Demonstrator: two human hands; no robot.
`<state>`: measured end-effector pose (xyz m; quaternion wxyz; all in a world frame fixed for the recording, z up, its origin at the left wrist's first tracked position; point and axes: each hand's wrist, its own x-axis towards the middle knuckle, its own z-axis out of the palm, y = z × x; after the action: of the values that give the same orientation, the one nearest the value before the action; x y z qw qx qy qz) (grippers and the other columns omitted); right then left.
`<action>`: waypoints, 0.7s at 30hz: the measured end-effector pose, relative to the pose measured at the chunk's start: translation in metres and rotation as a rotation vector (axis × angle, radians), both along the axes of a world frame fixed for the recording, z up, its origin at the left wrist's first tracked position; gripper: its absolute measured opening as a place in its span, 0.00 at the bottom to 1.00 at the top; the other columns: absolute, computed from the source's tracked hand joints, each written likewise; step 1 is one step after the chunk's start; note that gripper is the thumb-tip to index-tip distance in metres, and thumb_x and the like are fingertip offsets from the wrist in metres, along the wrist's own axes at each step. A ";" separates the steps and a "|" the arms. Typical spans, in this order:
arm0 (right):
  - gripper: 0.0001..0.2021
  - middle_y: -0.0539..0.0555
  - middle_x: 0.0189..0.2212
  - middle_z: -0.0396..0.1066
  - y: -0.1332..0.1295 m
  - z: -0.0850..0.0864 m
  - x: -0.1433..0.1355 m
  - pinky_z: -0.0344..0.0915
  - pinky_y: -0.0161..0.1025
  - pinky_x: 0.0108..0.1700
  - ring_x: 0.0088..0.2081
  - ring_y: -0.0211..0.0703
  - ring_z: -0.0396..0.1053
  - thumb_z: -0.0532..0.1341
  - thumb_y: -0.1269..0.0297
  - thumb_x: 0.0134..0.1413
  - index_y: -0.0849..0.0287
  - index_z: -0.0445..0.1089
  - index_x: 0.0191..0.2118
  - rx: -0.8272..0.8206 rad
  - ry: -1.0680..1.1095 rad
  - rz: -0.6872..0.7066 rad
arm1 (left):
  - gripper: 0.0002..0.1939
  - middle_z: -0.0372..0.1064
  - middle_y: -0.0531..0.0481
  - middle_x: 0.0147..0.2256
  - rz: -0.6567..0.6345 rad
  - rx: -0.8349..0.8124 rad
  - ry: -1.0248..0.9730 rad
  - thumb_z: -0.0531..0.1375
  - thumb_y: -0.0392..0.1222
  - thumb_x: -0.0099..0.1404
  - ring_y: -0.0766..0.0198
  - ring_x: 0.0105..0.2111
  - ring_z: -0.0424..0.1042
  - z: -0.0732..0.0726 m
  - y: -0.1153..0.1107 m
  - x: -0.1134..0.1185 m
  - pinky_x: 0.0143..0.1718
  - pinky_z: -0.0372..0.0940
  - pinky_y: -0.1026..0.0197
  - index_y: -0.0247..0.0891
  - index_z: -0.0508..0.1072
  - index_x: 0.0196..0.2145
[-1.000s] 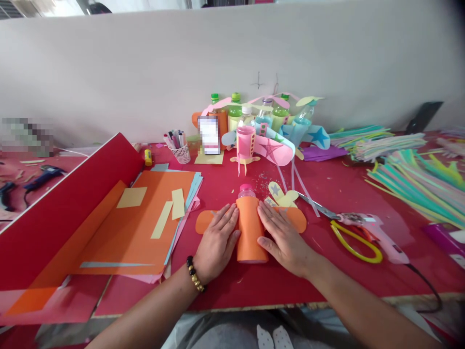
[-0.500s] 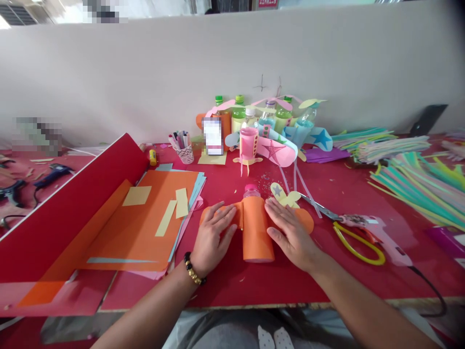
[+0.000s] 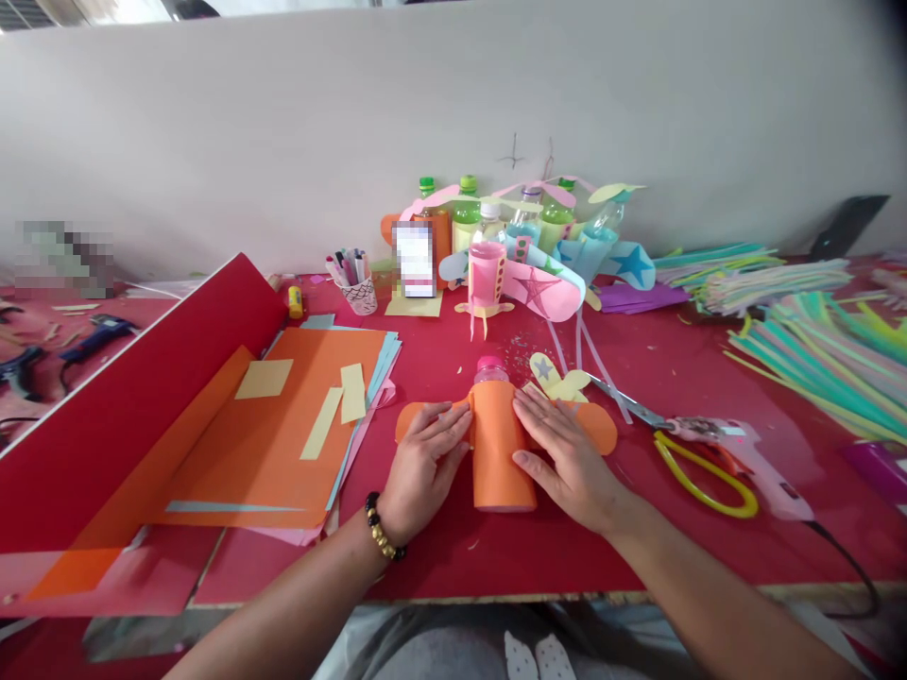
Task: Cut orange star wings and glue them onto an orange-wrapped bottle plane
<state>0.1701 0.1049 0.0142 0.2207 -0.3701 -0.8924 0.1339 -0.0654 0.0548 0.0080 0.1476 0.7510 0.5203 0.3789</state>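
A plastic bottle with a pink cap point(image 3: 488, 365) lies in front of me, its body wrapped in orange paper point(image 3: 502, 463). Orange paper wings point(image 3: 601, 427) stick out from both sides. My left hand point(image 3: 434, 449) lies flat on the left wing, fingertips against the wrap. On the other side my right hand point(image 3: 556, 444) rests with straight fingers on the right wing, its fingertips touching the bottle's edge. Both hands are open, pressing from above. Just beyond the right hand is a pale yellow paper piece point(image 3: 556, 378) with a grey star. Part of each wing is hidden under the hands.
Yellow-handled scissors point(image 3: 701, 472) and a pink glue gun point(image 3: 765, 472) lie at right, near bundled coloured strips point(image 3: 822, 368). Orange sheets point(image 3: 283, 378) are stacked at left beside a raised red board point(image 3: 177, 368). Behind stand a pen cup point(image 3: 360, 295), a phone point(image 3: 415, 260) and finished bottle planes point(image 3: 488, 274).
Both hands have shifted slightly inward, their fingertips now closer against the wrapped bottle. The bottle stays in place.
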 end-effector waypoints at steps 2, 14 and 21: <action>0.29 0.59 0.65 0.54 0.000 0.000 0.000 0.52 0.60 0.65 0.67 0.53 0.49 0.51 0.54 0.65 0.61 0.51 0.67 0.003 0.001 0.004 | 0.21 0.67 0.50 0.57 -0.006 -0.001 -0.019 0.54 0.36 0.69 0.56 0.57 0.61 0.000 -0.001 0.002 0.57 0.63 0.48 0.45 0.66 0.59; 0.26 0.60 0.63 0.59 0.002 0.015 0.015 0.57 0.55 0.64 0.66 0.52 0.53 0.56 0.61 0.63 0.59 0.55 0.65 0.090 0.182 -0.048 | 0.20 0.66 0.48 0.57 -0.039 -0.024 -0.033 0.55 0.38 0.70 0.56 0.53 0.63 -0.001 -0.002 0.002 0.55 0.64 0.49 0.44 0.68 0.58; 0.16 0.61 0.41 0.76 0.011 0.027 0.112 0.70 0.50 0.47 0.45 0.53 0.73 0.59 0.57 0.59 0.60 0.72 0.48 0.258 0.178 -0.558 | 0.22 0.66 0.47 0.57 -0.012 -0.035 0.027 0.56 0.43 0.68 0.54 0.54 0.64 -0.005 0.001 -0.005 0.54 0.65 0.48 0.44 0.66 0.59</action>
<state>0.2820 0.1163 0.0416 0.3713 -0.5565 -0.7431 -0.0141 -0.0709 0.0556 0.0031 0.1560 0.7566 0.5241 0.3586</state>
